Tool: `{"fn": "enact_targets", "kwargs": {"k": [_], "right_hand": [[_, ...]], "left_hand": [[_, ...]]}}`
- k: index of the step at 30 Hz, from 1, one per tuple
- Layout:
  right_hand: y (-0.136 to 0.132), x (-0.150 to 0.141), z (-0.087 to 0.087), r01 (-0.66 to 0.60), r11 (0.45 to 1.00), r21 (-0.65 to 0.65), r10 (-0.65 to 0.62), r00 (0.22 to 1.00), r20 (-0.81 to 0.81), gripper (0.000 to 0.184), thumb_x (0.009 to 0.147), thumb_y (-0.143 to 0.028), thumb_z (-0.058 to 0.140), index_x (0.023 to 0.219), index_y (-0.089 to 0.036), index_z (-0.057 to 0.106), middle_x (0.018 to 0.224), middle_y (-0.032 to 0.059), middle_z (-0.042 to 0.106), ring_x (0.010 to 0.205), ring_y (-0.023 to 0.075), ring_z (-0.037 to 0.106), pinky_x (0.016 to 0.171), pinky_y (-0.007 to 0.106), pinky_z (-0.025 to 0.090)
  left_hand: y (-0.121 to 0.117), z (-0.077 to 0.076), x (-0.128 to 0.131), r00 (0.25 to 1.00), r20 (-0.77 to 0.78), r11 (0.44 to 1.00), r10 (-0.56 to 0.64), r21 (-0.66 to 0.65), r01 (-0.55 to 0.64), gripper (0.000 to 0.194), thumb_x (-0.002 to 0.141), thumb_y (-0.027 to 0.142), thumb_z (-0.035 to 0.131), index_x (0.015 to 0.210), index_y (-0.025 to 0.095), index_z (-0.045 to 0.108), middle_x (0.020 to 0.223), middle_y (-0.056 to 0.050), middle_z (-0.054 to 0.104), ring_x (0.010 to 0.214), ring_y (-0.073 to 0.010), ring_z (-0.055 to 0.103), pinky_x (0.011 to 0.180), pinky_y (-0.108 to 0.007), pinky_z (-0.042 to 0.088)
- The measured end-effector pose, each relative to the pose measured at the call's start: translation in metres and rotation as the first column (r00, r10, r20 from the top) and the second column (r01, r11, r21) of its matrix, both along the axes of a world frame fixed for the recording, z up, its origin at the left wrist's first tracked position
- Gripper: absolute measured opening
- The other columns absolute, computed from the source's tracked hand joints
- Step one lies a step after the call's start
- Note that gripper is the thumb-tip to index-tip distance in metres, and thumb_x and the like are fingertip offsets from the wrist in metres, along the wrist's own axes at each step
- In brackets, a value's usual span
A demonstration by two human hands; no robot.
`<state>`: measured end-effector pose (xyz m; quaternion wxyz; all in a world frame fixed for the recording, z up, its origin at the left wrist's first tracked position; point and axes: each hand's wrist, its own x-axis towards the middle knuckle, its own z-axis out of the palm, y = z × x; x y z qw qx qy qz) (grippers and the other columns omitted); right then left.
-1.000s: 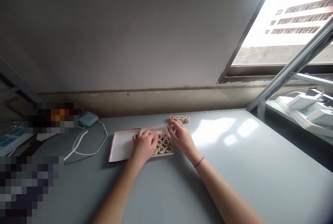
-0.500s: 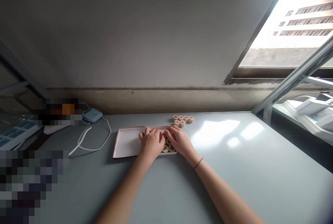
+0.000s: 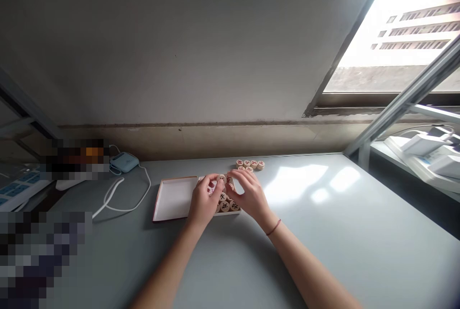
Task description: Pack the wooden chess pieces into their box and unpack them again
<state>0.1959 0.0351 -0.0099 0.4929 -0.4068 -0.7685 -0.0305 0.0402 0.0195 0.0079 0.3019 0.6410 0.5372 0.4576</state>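
Round wooden Chinese chess pieces (image 3: 224, 205) with dark characters lie in the white box (image 3: 235, 212), whose lid (image 3: 176, 199) is folded flat to the left. Over the box, my left hand (image 3: 206, 196) pinches one xiangqi piece (image 3: 222, 178) between thumb and fingers. My right hand (image 3: 251, 194) hovers at the box's right side, thumb and fingers apart, with pieces visible in the gap behind them. Part of the box is hidden by both hands. Several red-marked pieces (image 3: 254, 164) stand grouped on the table just beyond the right hand.
A pale blue device (image 3: 124, 161) with a white cable (image 3: 143, 194) lies at the table's back left. Power strips (image 3: 23, 187) are at the far left. White boxy items (image 3: 427, 148) sit beyond the slanted metal frame (image 3: 388, 112) on the right. A wall closes off the back.
My left hand has risen off the box contents with a piece in its fingertips. The right hand's fingers have spread, and more pieces show between the hands. The view has shifted slightly.
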Motion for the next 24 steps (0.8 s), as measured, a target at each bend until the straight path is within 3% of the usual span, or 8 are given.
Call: {"fn": "enact_targets", "kwargs": {"k": [4,8,12,16,18,20,22,24], "right_hand": [[0.011,0.027,0.001,0.272,0.958,-0.093,-0.283,0.950,-0.132,0.014,0.084,-0.024,0.054,0.096,-0.020,0.059,0.093,0.0084,0.065,0.087,0.0218,0.060,0.080,0.037,0.048],[0.019,0.055,-0.006,0.501,0.813,-0.296,-0.539,0.841,-0.058,0.013,0.078,-0.030,0.055,0.086,-0.020,0.060,0.086,0.0063,0.066,0.079,0.0219,0.058,0.070,0.034,0.043],[0.022,0.065,-0.018,0.556,0.710,-0.431,-0.564,0.816,0.124,0.009,0.077,-0.028,0.054,0.080,-0.021,0.059,0.082,0.0033,0.067,0.075,0.0207,0.057,0.064,0.030,0.036],[0.022,0.063,-0.023,0.600,0.648,-0.469,-0.540,0.796,0.272,0.008,0.079,-0.025,0.054,0.078,-0.021,0.061,0.083,0.0054,0.068,0.078,0.0230,0.058,0.065,0.031,0.036],[0.020,0.056,-0.018,0.602,0.677,-0.424,-0.559,0.795,0.235,0.009,0.080,-0.025,0.054,0.082,-0.021,0.062,0.089,0.0077,0.068,0.083,0.0251,0.058,0.067,0.033,0.037],[0.014,0.042,-0.009,0.495,0.785,-0.373,-0.497,0.862,0.100,0.012,0.084,-0.027,0.052,0.086,-0.020,0.062,0.092,0.0083,0.068,0.085,0.0238,0.059,0.071,0.034,0.040],[0.005,0.023,0.002,0.253,0.903,-0.348,-0.284,0.958,-0.042,0.015,0.088,-0.030,0.050,0.087,-0.020,0.061,0.087,0.0065,0.068,0.079,0.0198,0.059,0.072,0.032,0.043],[-0.005,0.002,0.011,0.022,0.926,-0.378,-0.071,0.991,-0.116,0.015,0.087,-0.033,0.053,0.087,-0.021,0.061,0.081,0.0044,0.068,0.074,0.0176,0.060,0.069,0.030,0.045]], "left_hand": [[0.002,-0.004,-0.002,0.982,0.187,1.000,0.008,-0.023,-0.004,0.021,0.084,0.035,0.058,0.097,0.019,0.064,0.097,-0.007,0.071,0.093,-0.0188,0.067,0.084,-0.031,0.053],[0.005,-0.008,-0.006,0.970,0.238,0.998,0.038,-0.053,-0.026,0.025,0.083,0.033,0.060,0.104,0.019,0.064,0.103,-0.008,0.069,0.092,-0.0188,0.068,0.082,-0.031,0.056],[0.007,-0.009,-0.009,0.983,0.174,0.998,0.056,0.025,-0.061,0.021,0.082,0.026,0.058,0.101,0.020,0.066,0.105,-0.006,0.065,0.089,-0.0157,0.067,0.081,-0.030,0.057],[0.006,-0.009,-0.009,0.993,0.113,0.997,0.037,0.062,-0.045,0.025,0.081,0.022,0.059,0.105,0.022,0.066,0.104,-0.006,0.062,0.087,-0.0146,0.066,0.075,-0.027,0.059],[0.005,-0.010,-0.007,0.998,0.065,0.996,0.015,0.092,-0.021,0.024,0.083,0.023,0.058,0.105,0.022,0.067,0.099,-0.004,0.062,0.082,-0.0139,0.066,0.072,-0.026,0.059],[0.004,-0.011,-0.006,1.000,0.000,0.991,-0.013,0.136,0.013,0.021,0.085,0.024,0.057,0.103,0.022,0.067,0.092,-0.003,0.062,0.077,-0.0132,0.066,0.070,-0.026,0.059],[0.003,-0.012,-0.006,0.997,-0.068,0.980,-0.038,0.195,0.051,0.019,0.086,0.025,0.057,0.102,0.022,0.068,0.089,-0.003,0.061,0.075,-0.0134,0.065,0.071,-0.027,0.059],[0.002,-0.013,-0.006,0.990,-0.128,0.964,-0.054,0.252,0.085,0.019,0.087,0.026,0.057,0.104,0.023,0.067,0.089,-0.003,0.061,0.078,-0.0148,0.066,0.072,-0.029,0.059]]}}
